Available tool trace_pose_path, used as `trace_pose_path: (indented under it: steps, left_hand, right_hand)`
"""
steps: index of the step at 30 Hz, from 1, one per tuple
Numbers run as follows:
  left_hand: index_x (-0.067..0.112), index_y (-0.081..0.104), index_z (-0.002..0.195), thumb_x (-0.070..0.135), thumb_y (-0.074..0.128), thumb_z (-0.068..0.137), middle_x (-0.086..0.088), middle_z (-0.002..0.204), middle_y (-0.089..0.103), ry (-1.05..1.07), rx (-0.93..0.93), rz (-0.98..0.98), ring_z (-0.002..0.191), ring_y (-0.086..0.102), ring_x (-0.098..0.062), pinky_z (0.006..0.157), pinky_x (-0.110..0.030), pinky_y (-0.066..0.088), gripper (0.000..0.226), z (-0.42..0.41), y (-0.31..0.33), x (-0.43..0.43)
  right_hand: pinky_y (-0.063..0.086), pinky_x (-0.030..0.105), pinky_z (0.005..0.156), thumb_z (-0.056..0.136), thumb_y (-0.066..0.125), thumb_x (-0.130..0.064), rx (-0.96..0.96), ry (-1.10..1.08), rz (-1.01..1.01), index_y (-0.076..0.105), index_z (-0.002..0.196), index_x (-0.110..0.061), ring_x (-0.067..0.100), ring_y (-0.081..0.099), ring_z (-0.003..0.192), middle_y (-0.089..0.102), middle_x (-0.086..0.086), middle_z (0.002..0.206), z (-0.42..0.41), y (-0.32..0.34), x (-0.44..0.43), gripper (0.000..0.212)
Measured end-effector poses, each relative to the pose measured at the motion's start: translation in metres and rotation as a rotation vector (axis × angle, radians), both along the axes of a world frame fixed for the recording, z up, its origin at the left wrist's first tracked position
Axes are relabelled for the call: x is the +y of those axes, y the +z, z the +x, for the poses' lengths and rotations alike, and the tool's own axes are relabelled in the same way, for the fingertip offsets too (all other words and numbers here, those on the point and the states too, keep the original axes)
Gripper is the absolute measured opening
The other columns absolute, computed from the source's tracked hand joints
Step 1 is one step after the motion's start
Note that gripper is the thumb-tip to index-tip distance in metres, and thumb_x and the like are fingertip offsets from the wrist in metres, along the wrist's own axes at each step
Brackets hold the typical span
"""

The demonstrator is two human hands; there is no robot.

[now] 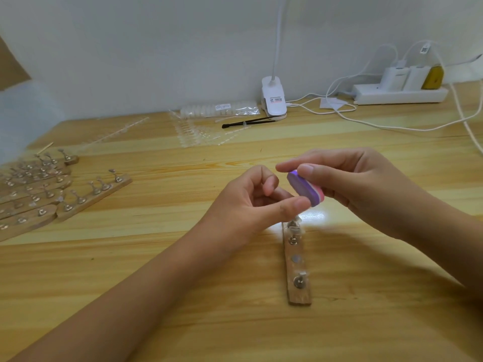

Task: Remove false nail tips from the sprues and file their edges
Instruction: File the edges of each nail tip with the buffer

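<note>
Head view puts the filing step in hand: both hands meet just above the middle of the frame, over the wooden worktop [366, 296]. The right hand [352, 184] grips a small purple-and-pink buffer block [305, 188], forefinger along its top and thumb on its near face, with the other fingers curled behind it. The left hand [251, 202] is curled, its thumb and forefinger pinched together with the thumb tip against the lower end of the block. What sits in that pinch is hidden; judging by the task it is a false nail tip held edge-on to the block, but I cannot confirm it.

Directly below the hands lies a wooden strip [298, 280] with small metal stands on it; at least one stand seems to carry a clear tip. More such strips [78, 202] lie at the left of the frame. The sprues [198, 137], with clear tips on them, lie well apart from the hands in the upper centre, just in front of a clear bag of tips [222, 109] and a white clip lamp [273, 100].

The next move probably calls for short, light strokes of the block along the tip's edge while the pinch stays firm, since so small a piece could easily slip or flick away.
</note>
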State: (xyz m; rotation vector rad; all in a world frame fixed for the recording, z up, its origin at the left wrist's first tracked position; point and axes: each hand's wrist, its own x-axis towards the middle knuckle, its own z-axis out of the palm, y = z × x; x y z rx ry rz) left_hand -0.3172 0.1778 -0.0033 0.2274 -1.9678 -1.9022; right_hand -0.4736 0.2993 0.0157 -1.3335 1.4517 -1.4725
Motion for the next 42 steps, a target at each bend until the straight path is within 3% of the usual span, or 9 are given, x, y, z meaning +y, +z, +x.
trace_pose_path:
  steps: [3, 8, 13, 17, 23, 35, 42]
  left_hand:
    - [0.017, 0.038, 0.079, 0.022, 0.076, 0.071, 0.006, 0.071, 0.068, 0.041, 0.023, 0.053, 0.07, 0.065, -0.009, 0.07, -0.019, 0.052, 0.039, 0.0, 0.0, -0.002]
    - [0.018, 0.037, 0.079, 0.027, 0.08, 0.07, 0.007, 0.071, 0.068, 0.033, 0.012, -0.022, 0.069, 0.066, -0.007, 0.069, -0.018, 0.053, 0.044, -0.001, -0.002, -0.004]
    - [0.018, 0.037, 0.08, 0.026, 0.078, 0.071, 0.006, 0.071, 0.069, 0.111, 0.038, 0.009, 0.072, 0.066, -0.009, 0.072, -0.019, 0.053, 0.042, 0.0, 0.001, -0.01]
    - [0.018, 0.036, 0.078, 0.027, 0.078, 0.07, 0.005, 0.073, 0.072, 0.069, -0.001, -0.077, 0.07, 0.067, -0.007, 0.071, -0.02, 0.053, 0.044, -0.001, -0.001, -0.004]
    - [0.018, 0.035, 0.078, 0.03, 0.077, 0.068, 0.005, 0.069, 0.066, 0.179, 0.027, -0.011, 0.069, 0.063, -0.01, 0.074, -0.022, 0.056, 0.044, -0.002, 0.001, -0.008]
    - [0.018, 0.035, 0.075, 0.024, 0.078, 0.069, 0.005, 0.07, 0.07, 0.053, 0.01, -0.027, 0.068, 0.065, -0.006, 0.072, -0.02, 0.054, 0.044, -0.003, -0.001, -0.001]
    - [0.018, 0.035, 0.074, 0.026, 0.076, 0.071, 0.005, 0.07, 0.07, 0.123, -0.003, -0.056, 0.067, 0.064, -0.005, 0.072, -0.019, 0.054, 0.042, 0.0, 0.004, -0.005]
  right_hand:
    - [0.053, 0.022, 0.087, 0.087, 0.063, -0.028, 0.033, 0.036, 0.017, 0.076, 0.109, -0.021, 0.025, 0.069, 0.102, 0.074, 0.007, 0.106, 0.0, 0.001, 0.002, 0.026]
    - [0.053, 0.018, 0.078, 0.085, 0.064, -0.023, 0.024, -0.011, -0.054, 0.077, 0.104, -0.018, 0.017, 0.071, 0.092, 0.076, 0.004, 0.098, 0.005, 0.001, 0.001, 0.023]
    - [0.053, 0.02, 0.081, 0.084, 0.065, -0.025, 0.075, -0.033, -0.082, 0.078, 0.099, -0.021, 0.017, 0.069, 0.093, 0.076, 0.002, 0.098, 0.003, 0.004, 0.002, 0.02]
    - [0.052, 0.017, 0.079, 0.085, 0.065, -0.024, 0.071, -0.044, -0.091, 0.077, 0.098, -0.019, 0.012, 0.071, 0.092, 0.076, 0.0, 0.096, 0.006, 0.002, 0.001, 0.019]
    - [0.052, 0.017, 0.074, 0.084, 0.066, -0.028, 0.037, -0.093, -0.087, 0.078, 0.096, -0.023, 0.015, 0.067, 0.085, 0.076, 0.005, 0.095, 0.003, -0.003, -0.002, 0.018]
    - [0.053, 0.018, 0.077, 0.084, 0.066, -0.027, 0.033, -0.093, -0.082, 0.078, 0.096, -0.021, 0.017, 0.067, 0.085, 0.075, 0.004, 0.093, 0.006, -0.001, -0.002, 0.018]
    - [0.053, 0.018, 0.08, 0.083, 0.066, -0.029, 0.063, -0.093, -0.085, 0.077, 0.095, -0.023, 0.014, 0.069, 0.088, 0.076, 0.001, 0.095, 0.007, 0.0, -0.001, 0.017]
